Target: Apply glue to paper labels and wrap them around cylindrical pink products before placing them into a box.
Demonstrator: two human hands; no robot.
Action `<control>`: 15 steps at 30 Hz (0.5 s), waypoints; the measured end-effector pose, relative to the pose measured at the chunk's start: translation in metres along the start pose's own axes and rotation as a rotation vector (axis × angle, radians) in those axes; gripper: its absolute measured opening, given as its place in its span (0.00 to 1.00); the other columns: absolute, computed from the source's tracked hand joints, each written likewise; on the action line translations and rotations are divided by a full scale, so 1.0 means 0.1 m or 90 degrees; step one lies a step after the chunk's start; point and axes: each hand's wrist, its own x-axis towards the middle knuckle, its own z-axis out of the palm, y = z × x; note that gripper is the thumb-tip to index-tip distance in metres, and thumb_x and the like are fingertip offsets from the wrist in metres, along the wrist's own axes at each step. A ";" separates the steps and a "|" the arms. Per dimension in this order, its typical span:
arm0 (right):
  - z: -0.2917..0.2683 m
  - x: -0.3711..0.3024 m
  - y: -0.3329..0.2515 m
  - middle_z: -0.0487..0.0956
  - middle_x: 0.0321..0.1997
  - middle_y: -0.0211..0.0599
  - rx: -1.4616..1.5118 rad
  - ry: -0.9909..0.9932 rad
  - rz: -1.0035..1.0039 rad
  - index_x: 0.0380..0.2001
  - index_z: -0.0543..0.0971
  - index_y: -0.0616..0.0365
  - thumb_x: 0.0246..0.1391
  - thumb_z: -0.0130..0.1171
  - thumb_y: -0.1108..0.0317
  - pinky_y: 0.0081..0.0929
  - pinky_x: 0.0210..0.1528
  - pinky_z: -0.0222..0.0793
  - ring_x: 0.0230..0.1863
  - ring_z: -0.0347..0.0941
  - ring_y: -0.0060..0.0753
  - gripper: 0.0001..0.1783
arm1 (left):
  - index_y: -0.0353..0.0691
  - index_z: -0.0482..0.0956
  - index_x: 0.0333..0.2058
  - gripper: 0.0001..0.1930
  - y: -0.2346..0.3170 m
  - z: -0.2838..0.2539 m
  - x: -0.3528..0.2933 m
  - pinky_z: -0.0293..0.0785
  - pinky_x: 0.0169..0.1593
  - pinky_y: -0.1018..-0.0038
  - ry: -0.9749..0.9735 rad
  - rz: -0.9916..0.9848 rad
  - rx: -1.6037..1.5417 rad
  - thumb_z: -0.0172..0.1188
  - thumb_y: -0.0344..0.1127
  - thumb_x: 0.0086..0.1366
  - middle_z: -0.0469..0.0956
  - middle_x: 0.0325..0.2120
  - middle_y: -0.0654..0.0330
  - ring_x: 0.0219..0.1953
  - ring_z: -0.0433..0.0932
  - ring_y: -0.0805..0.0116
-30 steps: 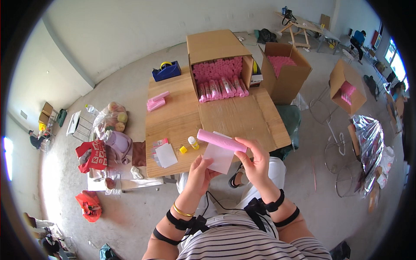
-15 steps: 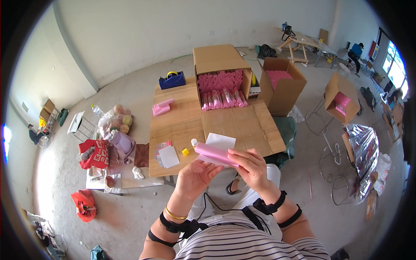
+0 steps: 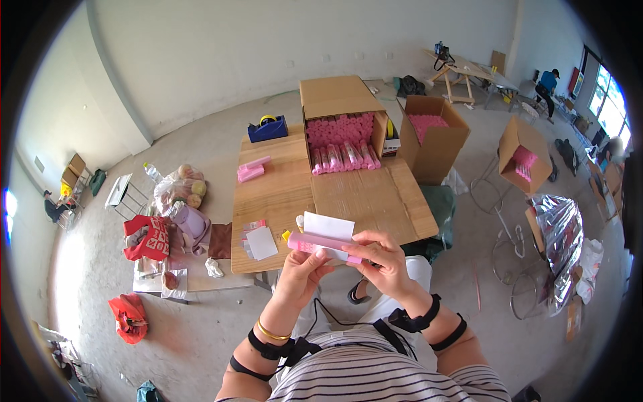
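Both hands hold a pink tube-shaped roll point(image 3: 315, 242) level above the table's near edge, with a pale strip along its lower side. My left hand point(image 3: 298, 275) is closed under its left part, thumb on the front. My right hand point(image 3: 383, 263) grips the right end between thumb and fingers. A small yellow piece point(image 3: 286, 235) shows beside the roll's left tip; whether they touch I cannot tell. Just behind the roll lies a white sheet point(image 3: 329, 226), and a small white object point(image 3: 300, 220) sits to its left. White cards point(image 3: 261, 242) rest farther left on the table.
An open carton point(image 3: 341, 94) of pink rolls stands on the wooden table point(image 3: 274, 194). A blue tape dispenser point(image 3: 268, 128) and pink pieces point(image 3: 253, 169) are at the left. Another carton point(image 3: 435, 144) stands right. A low bench point(image 3: 228, 266) with bags adjoins the table.
The roll has come slightly lower and left and turned more level, showing its pale strip. My left fingers, spread before, have closed on it, thumb in front.
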 end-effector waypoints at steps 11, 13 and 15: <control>-0.01 0.12 -0.03 0.72 0.47 0.33 0.398 -0.070 0.246 0.57 0.70 0.55 0.53 0.62 0.68 0.24 0.47 0.70 0.41 0.72 0.25 0.27 | 0.45 0.77 0.38 0.06 0.00 0.12 -0.07 0.67 0.29 0.82 0.081 0.069 0.011 0.60 0.35 0.62 0.78 0.33 0.68 0.32 0.75 0.79; 0.04 0.14 -0.07 0.72 0.47 0.33 0.487 -0.090 0.320 0.57 0.67 0.57 0.56 0.59 0.64 0.24 0.47 0.70 0.41 0.72 0.24 0.27 | 0.45 0.76 0.36 0.05 0.01 0.14 -0.06 0.67 0.29 0.82 0.092 0.097 0.022 0.60 0.35 0.62 0.78 0.31 0.68 0.31 0.74 0.79; 0.10 0.16 -0.08 0.73 0.47 0.33 0.575 -0.108 0.393 0.58 0.64 0.59 0.59 0.56 0.61 0.24 0.47 0.70 0.40 0.71 0.23 0.27 | 0.45 0.76 0.36 0.05 0.00 0.15 -0.07 0.67 0.29 0.82 0.088 0.097 0.049 0.60 0.34 0.62 0.77 0.30 0.68 0.31 0.74 0.79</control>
